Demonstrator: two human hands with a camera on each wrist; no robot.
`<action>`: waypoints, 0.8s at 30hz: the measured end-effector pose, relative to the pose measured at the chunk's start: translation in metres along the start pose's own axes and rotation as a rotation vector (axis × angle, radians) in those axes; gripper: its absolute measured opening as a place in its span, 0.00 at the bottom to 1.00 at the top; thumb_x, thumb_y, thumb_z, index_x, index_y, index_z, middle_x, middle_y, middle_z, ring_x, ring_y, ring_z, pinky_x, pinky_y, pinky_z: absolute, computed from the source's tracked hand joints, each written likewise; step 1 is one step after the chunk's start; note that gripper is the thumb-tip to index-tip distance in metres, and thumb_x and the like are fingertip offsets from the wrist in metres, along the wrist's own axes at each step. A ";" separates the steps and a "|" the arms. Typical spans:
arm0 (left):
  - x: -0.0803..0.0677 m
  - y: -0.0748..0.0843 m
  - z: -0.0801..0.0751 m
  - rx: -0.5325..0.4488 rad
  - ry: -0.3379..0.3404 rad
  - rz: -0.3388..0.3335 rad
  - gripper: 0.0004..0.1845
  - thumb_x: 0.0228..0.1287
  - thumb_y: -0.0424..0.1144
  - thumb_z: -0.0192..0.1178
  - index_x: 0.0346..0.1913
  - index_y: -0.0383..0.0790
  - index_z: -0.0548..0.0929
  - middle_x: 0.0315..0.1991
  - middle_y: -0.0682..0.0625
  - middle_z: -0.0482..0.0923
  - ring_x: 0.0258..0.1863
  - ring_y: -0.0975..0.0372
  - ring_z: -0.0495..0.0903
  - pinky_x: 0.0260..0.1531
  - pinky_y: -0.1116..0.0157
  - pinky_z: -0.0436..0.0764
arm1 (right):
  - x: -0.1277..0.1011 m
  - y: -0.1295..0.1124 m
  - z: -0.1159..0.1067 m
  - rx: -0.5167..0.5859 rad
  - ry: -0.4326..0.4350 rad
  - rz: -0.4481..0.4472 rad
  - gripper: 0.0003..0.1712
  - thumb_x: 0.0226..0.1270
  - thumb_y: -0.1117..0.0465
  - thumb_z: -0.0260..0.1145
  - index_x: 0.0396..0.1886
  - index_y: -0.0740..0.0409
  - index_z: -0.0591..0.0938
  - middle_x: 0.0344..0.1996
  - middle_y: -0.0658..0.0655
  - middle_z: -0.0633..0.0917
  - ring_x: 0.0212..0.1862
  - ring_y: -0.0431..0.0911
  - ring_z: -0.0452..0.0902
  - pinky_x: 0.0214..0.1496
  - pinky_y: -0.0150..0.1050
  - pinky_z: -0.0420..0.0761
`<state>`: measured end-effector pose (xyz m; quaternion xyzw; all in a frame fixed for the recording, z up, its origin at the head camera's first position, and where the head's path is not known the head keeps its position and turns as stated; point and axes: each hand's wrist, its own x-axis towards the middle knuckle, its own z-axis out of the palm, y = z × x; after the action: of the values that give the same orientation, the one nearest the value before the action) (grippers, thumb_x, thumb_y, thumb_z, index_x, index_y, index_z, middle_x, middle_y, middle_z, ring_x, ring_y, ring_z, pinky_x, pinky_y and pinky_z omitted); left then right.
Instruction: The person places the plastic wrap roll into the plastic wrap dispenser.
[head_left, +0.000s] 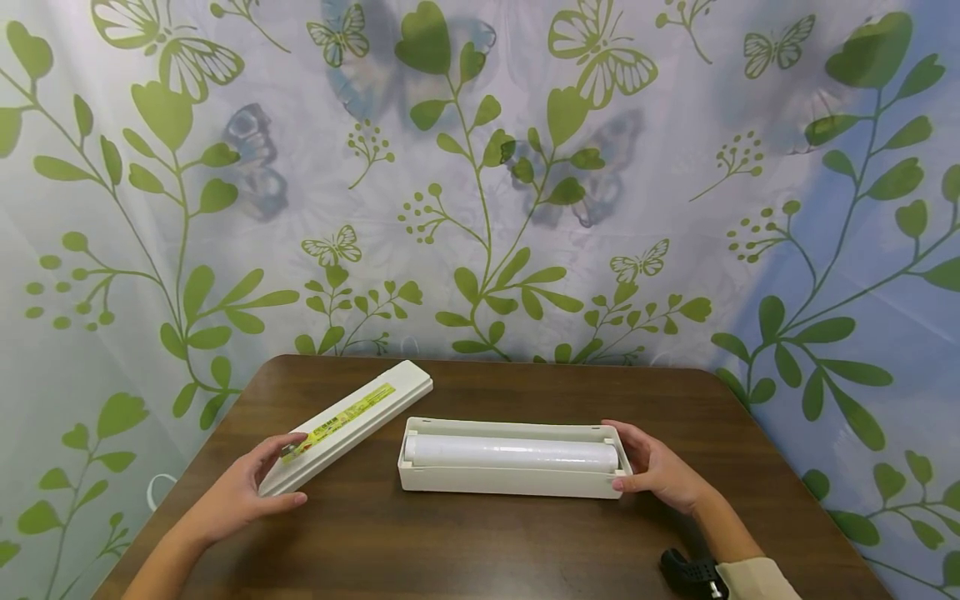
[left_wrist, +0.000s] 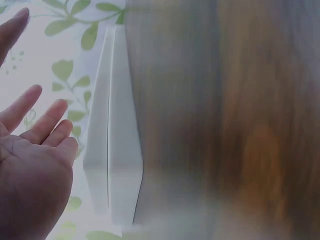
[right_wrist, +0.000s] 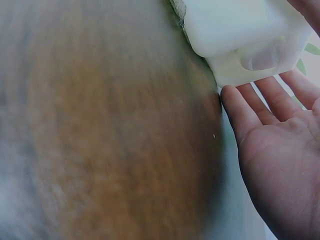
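Note:
A long white box (head_left: 513,483) lies across the middle of the table without its lid, and a shiny white roll, apparently cling film (head_left: 517,451), sits inside. My right hand (head_left: 660,471) grips the box's right end, thumb at the front corner and a finger at the back. Left of the box, its white lid (head_left: 375,417) lies slanted, bearing a yellow-green label (head_left: 345,417). My left hand (head_left: 243,483) is at the lid's near end, fingers over it and thumb extended beside the edge. In the left wrist view the left hand's fingers (left_wrist: 42,125) are spread.
Beneath everything is a brown wooden table (head_left: 480,550) with rounded back corners. A curtain (head_left: 465,208) with green leaves and butterflies hangs behind it. At my right wrist is a black strapped-on device (head_left: 693,575).

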<state>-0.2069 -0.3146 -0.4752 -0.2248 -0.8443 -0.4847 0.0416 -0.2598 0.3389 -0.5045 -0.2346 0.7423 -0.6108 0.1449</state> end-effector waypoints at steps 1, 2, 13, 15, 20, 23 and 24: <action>-0.001 -0.001 -0.003 0.016 -0.001 -0.013 0.41 0.56 0.32 0.77 0.71 0.36 0.69 0.67 0.34 0.68 0.59 0.75 0.73 0.52 0.82 0.73 | 0.000 0.000 0.000 0.001 -0.001 0.000 0.53 0.61 0.71 0.73 0.80 0.66 0.53 0.72 0.69 0.66 0.61 0.38 0.76 0.59 0.37 0.84; -0.002 -0.002 -0.006 0.027 -0.004 -0.021 0.40 0.56 0.33 0.77 0.71 0.35 0.70 0.67 0.33 0.68 0.59 0.73 0.73 0.51 0.81 0.74 | 0.000 0.000 0.000 0.002 -0.001 0.001 0.53 0.61 0.71 0.73 0.80 0.66 0.53 0.72 0.68 0.67 0.61 0.38 0.76 0.58 0.37 0.84; -0.009 -0.015 -0.027 0.089 0.018 -0.045 0.37 0.56 0.34 0.77 0.69 0.36 0.73 0.65 0.38 0.72 0.60 0.82 0.69 0.52 0.84 0.71 | -0.001 0.000 0.000 -0.008 0.010 0.006 0.53 0.61 0.72 0.73 0.80 0.67 0.52 0.72 0.65 0.68 0.61 0.37 0.76 0.59 0.37 0.84; -0.011 -0.016 -0.030 0.122 0.023 -0.060 0.38 0.56 0.35 0.77 0.69 0.38 0.73 0.65 0.44 0.73 0.56 0.77 0.72 0.47 0.80 0.73 | -0.001 -0.001 0.001 -0.009 0.009 0.003 0.53 0.61 0.71 0.73 0.80 0.68 0.52 0.72 0.65 0.68 0.61 0.37 0.76 0.58 0.37 0.84; -0.014 -0.021 -0.032 0.250 0.049 0.000 0.40 0.50 0.38 0.81 0.67 0.42 0.75 0.65 0.64 0.69 0.56 0.77 0.68 0.46 0.78 0.70 | -0.001 -0.001 0.001 -0.006 0.004 0.002 0.54 0.61 0.71 0.73 0.80 0.69 0.51 0.71 0.60 0.70 0.61 0.37 0.76 0.58 0.37 0.84; -0.015 -0.026 -0.033 0.292 0.058 0.032 0.41 0.46 0.39 0.83 0.66 0.42 0.77 0.65 0.70 0.65 0.60 0.83 0.62 0.49 0.80 0.64 | 0.000 -0.001 0.000 -0.006 0.002 0.004 0.54 0.61 0.71 0.72 0.80 0.68 0.51 0.71 0.58 0.70 0.62 0.37 0.76 0.59 0.37 0.84; -0.016 -0.028 -0.033 0.297 0.058 0.036 0.42 0.45 0.40 0.83 0.66 0.42 0.77 0.66 0.69 0.65 0.60 0.84 0.60 0.49 0.81 0.62 | 0.000 -0.002 0.000 -0.007 0.003 0.005 0.54 0.61 0.71 0.73 0.80 0.68 0.51 0.71 0.58 0.70 0.62 0.37 0.76 0.59 0.37 0.84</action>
<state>-0.2093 -0.3599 -0.4848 -0.2170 -0.9009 -0.3601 0.1073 -0.2590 0.3386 -0.5031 -0.2324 0.7452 -0.6081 0.1445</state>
